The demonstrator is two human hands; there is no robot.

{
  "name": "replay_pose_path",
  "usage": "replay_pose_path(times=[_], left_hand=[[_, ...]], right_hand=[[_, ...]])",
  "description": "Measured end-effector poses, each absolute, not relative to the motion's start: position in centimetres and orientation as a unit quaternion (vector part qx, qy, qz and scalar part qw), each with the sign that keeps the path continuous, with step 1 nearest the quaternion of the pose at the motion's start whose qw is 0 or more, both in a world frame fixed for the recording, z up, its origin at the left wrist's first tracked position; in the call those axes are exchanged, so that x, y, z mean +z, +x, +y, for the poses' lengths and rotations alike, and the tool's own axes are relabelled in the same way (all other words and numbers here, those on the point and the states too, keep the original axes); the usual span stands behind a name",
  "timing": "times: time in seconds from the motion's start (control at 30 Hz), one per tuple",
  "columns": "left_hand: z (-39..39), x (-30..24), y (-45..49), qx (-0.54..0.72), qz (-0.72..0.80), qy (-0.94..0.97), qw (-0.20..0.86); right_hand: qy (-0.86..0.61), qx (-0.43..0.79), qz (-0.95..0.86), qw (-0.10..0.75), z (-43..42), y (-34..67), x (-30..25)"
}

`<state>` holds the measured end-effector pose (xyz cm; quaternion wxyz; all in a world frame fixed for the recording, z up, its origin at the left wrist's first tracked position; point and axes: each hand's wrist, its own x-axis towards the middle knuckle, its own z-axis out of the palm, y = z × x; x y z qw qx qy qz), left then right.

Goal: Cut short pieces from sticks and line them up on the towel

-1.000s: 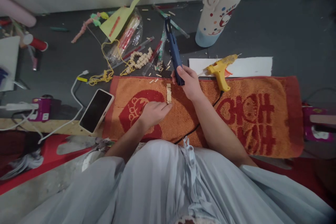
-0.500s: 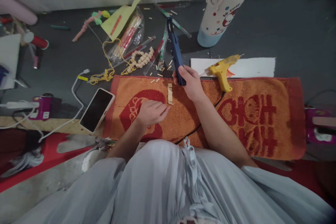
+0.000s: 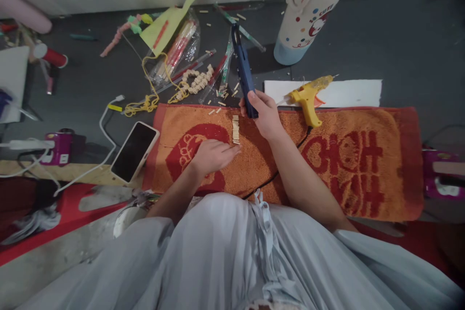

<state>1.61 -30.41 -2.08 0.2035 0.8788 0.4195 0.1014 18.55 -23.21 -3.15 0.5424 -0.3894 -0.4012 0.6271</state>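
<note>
My right hand (image 3: 264, 115) is wrapped round the lower end of a dark blue tool (image 3: 243, 69) that points away from me. A short row of small wooden stick pieces (image 3: 236, 130) lies on the orange towel (image 3: 348, 164), just left of that hand. My left hand (image 3: 211, 155) rests flat on the towel with its fingers stretched toward the bottom of the row. Nothing shows inside the left hand.
A yellow glue gun (image 3: 307, 98) lies on a white sheet (image 3: 352, 91), its black cord crossing the towel. A smartphone (image 3: 134, 151) with a white cable sits at the left. A tall bottle (image 3: 307, 12) stands at the back. Stick packs (image 3: 178, 53), yellow cord (image 3: 147, 102) and scattered wooden bits litter the floor.
My left hand drew back a little from the row, then stretched its fingers toward it again. The right hand and blue tool stayed almost still.
</note>
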Motion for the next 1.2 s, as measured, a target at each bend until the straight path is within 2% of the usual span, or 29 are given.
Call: replay_pose_path(times=[0.27, 0.47, 0.67, 1.2], left_hand=[[-30.6, -2.8, 1.3, 0.123, 0.416, 0.882, 0.183], [-30.7, -3.4, 0.9, 0.144, 0.355, 0.923, 0.032], [-30.6, -3.4, 0.9, 0.178, 0.300, 0.936, -0.047], [-30.5, -3.3, 1.0, 0.190, 0.307, 0.930, -0.066]], right_hand=[[-0.389, 0.626, -0.405, 0.541, -23.1, 18.6, -3.5], [-0.378, 0.630, -0.399, 0.549, -23.1, 18.6, -3.6], [-0.361, 0.635, -0.394, 0.558, -23.1, 18.6, -3.6], [-0.369, 0.633, -0.394, 0.555, -23.1, 18.6, -3.5]])
